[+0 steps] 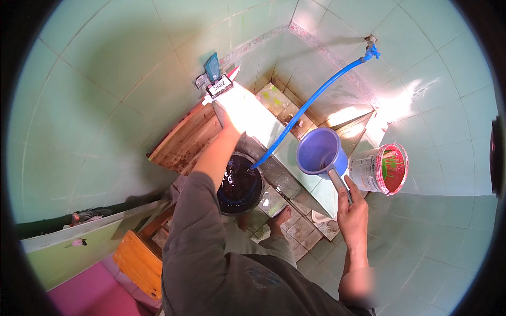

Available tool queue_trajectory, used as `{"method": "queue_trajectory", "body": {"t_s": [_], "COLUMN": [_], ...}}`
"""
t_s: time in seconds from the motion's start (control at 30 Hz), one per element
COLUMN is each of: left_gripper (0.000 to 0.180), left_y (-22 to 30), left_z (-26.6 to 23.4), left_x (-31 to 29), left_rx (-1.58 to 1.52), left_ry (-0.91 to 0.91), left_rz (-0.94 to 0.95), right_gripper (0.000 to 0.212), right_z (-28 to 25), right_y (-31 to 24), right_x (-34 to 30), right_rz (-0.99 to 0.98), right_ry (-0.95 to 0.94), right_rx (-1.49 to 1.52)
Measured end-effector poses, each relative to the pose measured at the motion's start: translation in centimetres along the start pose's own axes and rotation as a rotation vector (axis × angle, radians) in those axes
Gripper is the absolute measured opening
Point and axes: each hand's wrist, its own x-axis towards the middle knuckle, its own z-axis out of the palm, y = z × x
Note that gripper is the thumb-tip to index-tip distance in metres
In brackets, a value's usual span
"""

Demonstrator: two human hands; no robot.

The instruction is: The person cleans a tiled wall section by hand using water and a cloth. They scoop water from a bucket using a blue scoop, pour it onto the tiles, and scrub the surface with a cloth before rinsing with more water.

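Observation:
My right hand (pixel 352 211) is wrapped round the grey handle of a blue water dipper (pixel 338 158), which it holds up to the right of the tiled ledge. The dipper's open top faces me, and it looks to have little or nothing in it. My left arm stretches forward over the ledge (pixel 262 117). Strong light washes out my left hand (pixel 232 122), so its fingers cannot be made out. Below my left forearm stands a dark bucket (pixel 224 208) of water, with the end of a blue hose (pixel 308 100) in it.
The hose runs from a wall tap (pixel 371 47). A white paint pail (pixel 367 169) with red and green stains sits beside the dipper. Small packets (pixel 219 86) stand at the ledge's far end. A wooden board (pixel 184 138) leans left; an orange wooden piece (pixel 138 258) lies lower left.

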Motion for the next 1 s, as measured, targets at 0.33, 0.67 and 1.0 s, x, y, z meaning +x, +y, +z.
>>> {"method": "queue_trajectory", "body": {"t_s": [0.33, 0.67, 1.0], "left_gripper": [0.044, 0.035, 0.036], "left_y": [-1.1, 3.3, 0.1], "left_z": [-0.3, 4.2, 3.7], "left_x": [1.1, -5.5, -0.1], "left_rx": [0.521, -0.417, -0.914], "left_ry": [-0.419, -0.081, 0.040], "left_rz": [0.013, -0.121, -0.254], "right_gripper": [0.038, 0.037, 0.036], "right_z": [1.2, 2.8, 5.8], "right_y": [-0.8, -4.9, -9.3], "right_x": [1.0, 2.0, 6.1], "right_rz": [-0.073, -0.394, -0.612], "right_ry": [0.011, 0.175, 0.219], "right_rx": [-0.116, -0.332, -0.435]}}
